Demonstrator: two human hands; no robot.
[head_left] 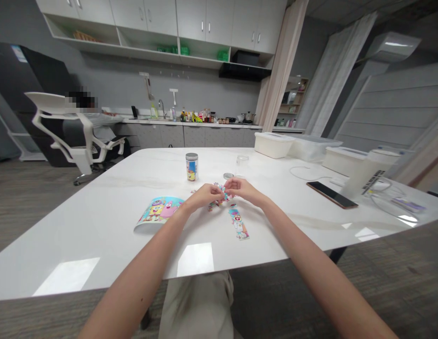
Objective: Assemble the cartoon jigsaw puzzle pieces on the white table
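In the head view, a white surface [99,197] is shown with small printed pieces [211,206] heaped loosely around its middle, under and between the two hands. The left hand [211,194] is bent inward with its fingertips drawn together over the heap; the right hand [240,187] is held just beside it, thumb and fingers curled. Whether a piece is pinched in either hand cannot be told, as the fingertips are too small and overlapped.

A printed strip [239,225], seemingly made of joined pieces, is laid between the heap and the near edge. A curled picture sheet [158,209] is set left of the hands, towards the left edge. Towards the far edge, a lidded jar [192,169] is stood upright, with a loose lid [228,176] and a clear container [242,162] to its right. A phone [331,194] is placed towards the right edge.

The step in hand is judged to be the handling of single pieces, with a strip already joined. For the next move, a light fingertip grip and a check of the print would be needed.
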